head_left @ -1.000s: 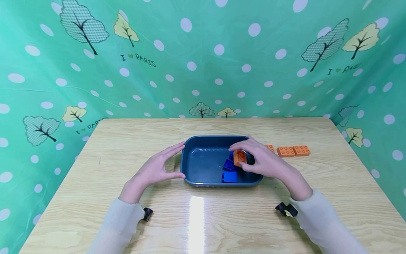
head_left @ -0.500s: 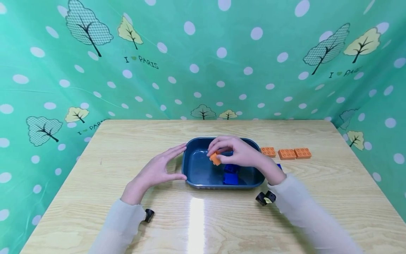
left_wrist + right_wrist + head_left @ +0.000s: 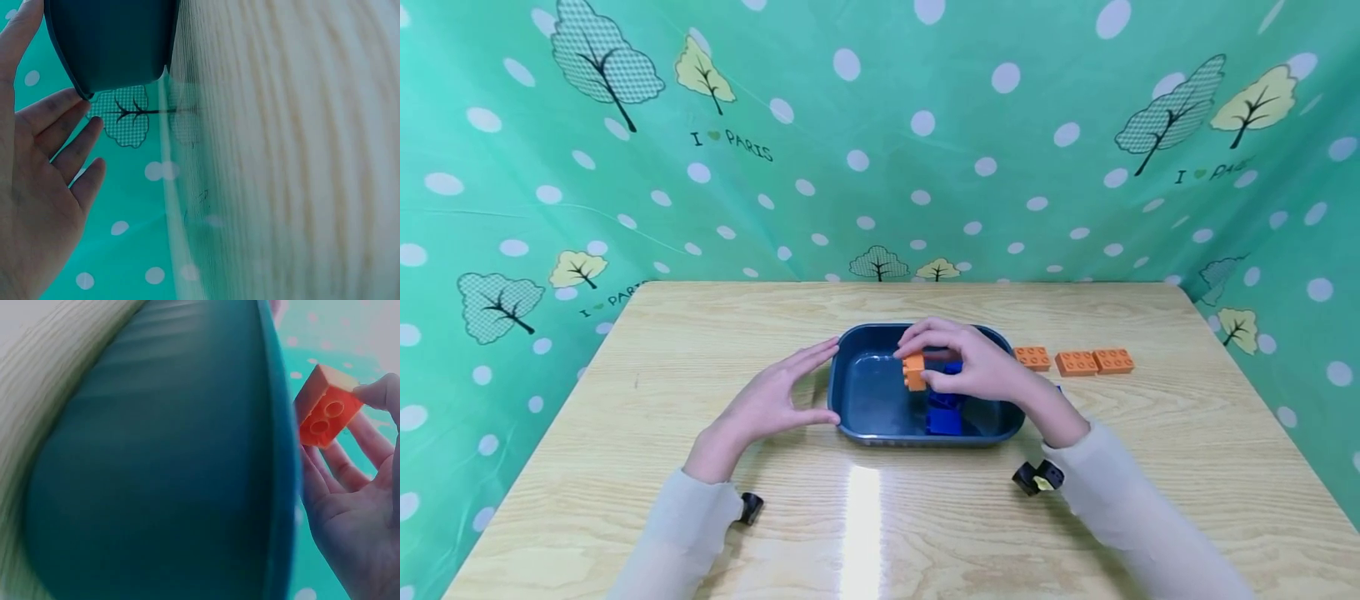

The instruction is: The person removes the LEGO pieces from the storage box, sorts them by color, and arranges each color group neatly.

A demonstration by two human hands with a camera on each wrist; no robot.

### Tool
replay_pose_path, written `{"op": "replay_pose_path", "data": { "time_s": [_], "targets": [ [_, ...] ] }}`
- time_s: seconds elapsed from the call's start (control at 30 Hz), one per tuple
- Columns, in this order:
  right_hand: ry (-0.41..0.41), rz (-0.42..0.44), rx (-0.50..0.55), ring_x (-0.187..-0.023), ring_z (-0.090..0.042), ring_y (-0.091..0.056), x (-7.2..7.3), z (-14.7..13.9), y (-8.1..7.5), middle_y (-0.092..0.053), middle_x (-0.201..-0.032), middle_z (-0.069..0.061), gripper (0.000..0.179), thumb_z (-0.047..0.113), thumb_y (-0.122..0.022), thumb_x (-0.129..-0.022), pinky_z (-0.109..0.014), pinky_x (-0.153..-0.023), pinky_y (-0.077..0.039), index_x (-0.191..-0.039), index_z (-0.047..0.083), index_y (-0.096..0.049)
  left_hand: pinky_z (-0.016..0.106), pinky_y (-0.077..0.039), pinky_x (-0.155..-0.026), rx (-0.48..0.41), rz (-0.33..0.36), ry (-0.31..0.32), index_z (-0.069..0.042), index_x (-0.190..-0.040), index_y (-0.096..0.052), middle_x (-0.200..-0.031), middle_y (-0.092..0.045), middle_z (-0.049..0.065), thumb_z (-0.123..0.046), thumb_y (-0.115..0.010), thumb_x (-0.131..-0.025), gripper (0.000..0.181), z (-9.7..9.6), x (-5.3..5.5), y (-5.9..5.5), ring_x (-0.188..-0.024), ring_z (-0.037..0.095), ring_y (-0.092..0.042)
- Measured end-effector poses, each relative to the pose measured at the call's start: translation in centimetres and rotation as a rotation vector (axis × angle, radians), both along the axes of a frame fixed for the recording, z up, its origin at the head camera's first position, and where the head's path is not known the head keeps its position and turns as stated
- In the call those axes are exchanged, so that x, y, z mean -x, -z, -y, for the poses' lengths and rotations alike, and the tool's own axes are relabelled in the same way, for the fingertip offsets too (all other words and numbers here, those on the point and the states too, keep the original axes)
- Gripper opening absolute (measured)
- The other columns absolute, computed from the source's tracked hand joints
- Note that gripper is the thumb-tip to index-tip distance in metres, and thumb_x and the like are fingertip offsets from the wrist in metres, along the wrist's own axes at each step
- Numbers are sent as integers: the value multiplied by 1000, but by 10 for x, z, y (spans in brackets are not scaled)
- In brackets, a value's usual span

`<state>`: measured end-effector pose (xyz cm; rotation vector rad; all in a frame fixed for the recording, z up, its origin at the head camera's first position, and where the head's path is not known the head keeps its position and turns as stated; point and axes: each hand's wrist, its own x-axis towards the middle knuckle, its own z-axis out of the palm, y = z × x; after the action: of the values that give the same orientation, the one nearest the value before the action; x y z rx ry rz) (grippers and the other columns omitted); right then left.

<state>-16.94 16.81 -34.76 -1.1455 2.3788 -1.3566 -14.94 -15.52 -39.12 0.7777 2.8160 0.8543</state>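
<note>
An orange toy building brick (image 3: 913,372) is pinched between the thumb and fingers of my right hand (image 3: 973,362), over the middle of a dark blue tub (image 3: 880,438). In the right wrist view the brick (image 3: 328,407) shows its hollow underside with round tubes, higher than the tub's rim. Several blue bricks (image 3: 943,419) lie inside the tub on its right side, partly hidden by my right hand. My left hand (image 3: 767,396) has its thumb and fingers spread along the tub's left end, fingertips at the rim, as the left wrist view also shows.
Three orange bricks (image 3: 1077,363) lie in a rough row on the wooden table (image 3: 775,533) to the right of the tub. A bit of blue (image 3: 1060,388) shows beside my right forearm. A green dotted cloth (image 3: 820,108) hangs behind the table.
My right hand has carried the orange brick leftward from the tub's right side to its middle, then slightly back right, turning the brick. My left hand stays at the rim.
</note>
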Motion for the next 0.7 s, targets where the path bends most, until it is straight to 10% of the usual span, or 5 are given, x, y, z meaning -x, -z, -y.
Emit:
{"op": "replay_pose_path", "data": {
  "time_s": [0.43, 0.7],
  "targets": [
    [280, -159, 156, -119, -8, -54, -14, -61, -5, -52, -133, -12, 48, -15, -59, -84, -13, -104, -45, -128, 1, -62, 60, -35, -117, 1, -15, 5, -25, -156, -34, -164, -31, -4, -55, -80, -76, 98, 1, 0, 2, -149, 31, -35],
    [598, -161, 224, -121, -6, -50, -22, -119, -7, -46, -134, -2, 52, -22, -56, -80, -7, -102, -44, -131, -8, -56, 62, -35, -116, 13, -11, 6, -26, -157, -33, -165, -29, -4, -57, -79, -76, 98, 0, 0, 1, -149, 31, -34]
  ]
}}
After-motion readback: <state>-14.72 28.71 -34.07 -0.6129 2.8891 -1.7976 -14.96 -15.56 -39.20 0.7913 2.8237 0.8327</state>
